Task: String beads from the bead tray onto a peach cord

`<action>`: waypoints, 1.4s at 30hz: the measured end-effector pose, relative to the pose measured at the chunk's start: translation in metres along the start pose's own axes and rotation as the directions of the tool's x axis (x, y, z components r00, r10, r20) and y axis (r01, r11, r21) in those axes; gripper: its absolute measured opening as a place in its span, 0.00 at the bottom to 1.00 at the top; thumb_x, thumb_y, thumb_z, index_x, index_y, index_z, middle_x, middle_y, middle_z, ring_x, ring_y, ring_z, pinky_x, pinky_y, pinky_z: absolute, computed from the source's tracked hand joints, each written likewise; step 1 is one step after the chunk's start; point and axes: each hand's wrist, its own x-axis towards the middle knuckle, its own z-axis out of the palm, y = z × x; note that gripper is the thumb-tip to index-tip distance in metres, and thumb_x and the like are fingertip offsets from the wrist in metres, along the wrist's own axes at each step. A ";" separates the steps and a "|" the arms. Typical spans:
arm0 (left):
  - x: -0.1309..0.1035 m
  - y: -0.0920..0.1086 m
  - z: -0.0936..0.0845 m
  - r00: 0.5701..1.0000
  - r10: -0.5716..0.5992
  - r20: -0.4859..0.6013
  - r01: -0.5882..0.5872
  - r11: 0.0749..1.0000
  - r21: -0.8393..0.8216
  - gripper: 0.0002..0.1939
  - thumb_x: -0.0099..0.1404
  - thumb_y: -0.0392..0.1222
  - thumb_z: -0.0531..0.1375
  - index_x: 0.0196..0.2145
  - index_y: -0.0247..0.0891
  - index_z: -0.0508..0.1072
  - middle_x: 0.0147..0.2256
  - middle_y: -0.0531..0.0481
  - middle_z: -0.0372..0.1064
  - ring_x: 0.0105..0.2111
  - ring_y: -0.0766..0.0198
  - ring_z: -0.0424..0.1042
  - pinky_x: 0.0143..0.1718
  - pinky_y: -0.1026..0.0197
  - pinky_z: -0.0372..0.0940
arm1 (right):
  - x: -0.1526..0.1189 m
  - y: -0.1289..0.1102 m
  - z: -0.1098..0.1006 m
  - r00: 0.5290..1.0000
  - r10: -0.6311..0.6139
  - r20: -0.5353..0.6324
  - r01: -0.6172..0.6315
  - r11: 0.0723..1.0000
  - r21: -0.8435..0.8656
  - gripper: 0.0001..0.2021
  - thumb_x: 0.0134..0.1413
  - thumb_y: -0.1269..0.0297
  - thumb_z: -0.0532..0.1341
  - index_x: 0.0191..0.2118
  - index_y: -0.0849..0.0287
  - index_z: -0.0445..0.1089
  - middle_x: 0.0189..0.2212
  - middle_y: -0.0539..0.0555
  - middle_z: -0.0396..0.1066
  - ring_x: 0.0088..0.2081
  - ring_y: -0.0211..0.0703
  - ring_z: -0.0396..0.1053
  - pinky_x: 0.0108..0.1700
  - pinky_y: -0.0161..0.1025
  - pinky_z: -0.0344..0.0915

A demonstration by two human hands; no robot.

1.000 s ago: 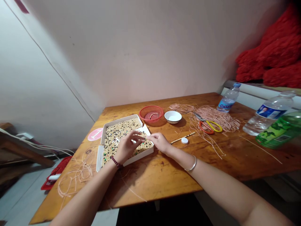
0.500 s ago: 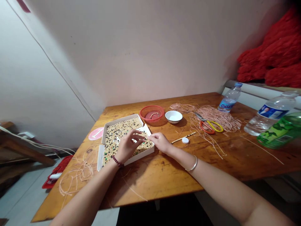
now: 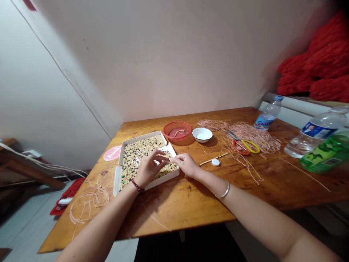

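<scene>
A shallow white cardboard box [image 3: 162, 182] holds many small beads [image 3: 144, 144], mostly cream with black and some green ones. My left hand [image 3: 148, 168] is over the box's near right part, thumb and fingertips brought close in a pinch. Whatever lies between them is too small to make out. At the box's right edge, my right hand [image 3: 187, 165] is closed, with thumb and forefinger pinched towards the left fingertips. Its held thing is also too small to name. A strung row of beads [image 3: 208, 161] lies on the table beside a white cap [image 3: 215, 162].
Behind the box stand a red mesh basket [image 3: 177, 131] with a beaded string inside and a white bowl [image 3: 202, 135]. Scissors [image 3: 242, 142] rest against a heap of pink cord [image 3: 256, 134]. Bottles [image 3: 313, 131] stand at right; loose cords [image 3: 91, 202] lie at left.
Both hands keep nearly the same pose over the box, with only slight finger movement. The whole view has shifted a little; nothing on the table has visibly moved.
</scene>
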 end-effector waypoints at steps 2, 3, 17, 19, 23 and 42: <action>0.000 -0.001 0.000 1.000 0.021 0.016 -0.022 0.998 0.051 0.13 0.60 0.49 0.61 0.38 0.40 0.67 0.33 0.50 0.77 0.27 0.65 0.74 0.26 0.66 0.65 | 0.000 0.001 -0.001 1.000 0.004 0.011 -0.004 1.000 -0.027 0.21 0.52 0.52 0.53 0.16 0.58 0.48 0.17 0.45 0.42 0.22 0.32 0.44 0.25 0.34 0.42; 0.000 -0.002 0.000 0.999 0.038 0.022 -0.040 0.996 0.084 0.12 0.61 0.49 0.61 0.38 0.40 0.68 0.33 0.50 0.77 0.26 0.65 0.74 0.26 0.66 0.65 | -0.001 0.001 -0.001 1.000 0.007 0.015 -0.006 0.999 -0.041 0.21 0.52 0.53 0.53 0.16 0.58 0.48 0.17 0.45 0.42 0.22 0.32 0.44 0.25 0.34 0.42; -0.003 -0.004 0.002 0.990 0.135 0.038 -0.139 0.980 0.143 0.11 0.62 0.48 0.60 0.39 0.41 0.68 0.34 0.51 0.77 0.28 0.66 0.73 0.29 0.66 0.65 | -0.001 -0.001 0.001 0.997 0.060 0.050 -0.061 0.998 0.025 0.20 0.50 0.53 0.53 0.16 0.58 0.49 0.16 0.44 0.42 0.21 0.31 0.44 0.24 0.34 0.41; -0.003 -0.004 0.001 0.994 0.112 0.013 -0.113 0.984 0.135 0.12 0.62 0.49 0.60 0.40 0.41 0.68 0.35 0.50 0.77 0.28 0.65 0.73 0.29 0.65 0.66 | 0.000 -0.004 0.002 0.995 0.090 0.052 -0.095 0.990 0.108 0.20 0.48 0.51 0.54 0.16 0.58 0.50 0.15 0.44 0.42 0.20 0.31 0.42 0.24 0.34 0.41; -0.003 -0.004 0.001 0.996 0.084 -0.015 -0.081 0.986 0.144 0.14 0.62 0.50 0.59 0.43 0.42 0.68 0.36 0.49 0.77 0.28 0.64 0.74 0.30 0.64 0.67 | 0.000 -0.007 0.002 0.991 0.131 0.034 -0.135 0.968 0.212 0.21 0.46 0.49 0.56 0.16 0.57 0.49 0.14 0.42 0.41 0.19 0.31 0.40 0.23 0.34 0.39; -0.003 -0.006 0.003 0.994 0.112 0.008 -0.111 0.970 0.215 0.14 0.62 0.46 0.61 0.44 0.44 0.66 0.34 0.54 0.77 0.26 0.68 0.73 0.30 0.66 0.65 | 0.000 0.002 0.002 0.998 0.034 0.049 -0.036 0.998 0.054 0.21 0.51 0.52 0.54 0.16 0.58 0.51 0.16 0.45 0.43 0.21 0.32 0.44 0.25 0.33 0.43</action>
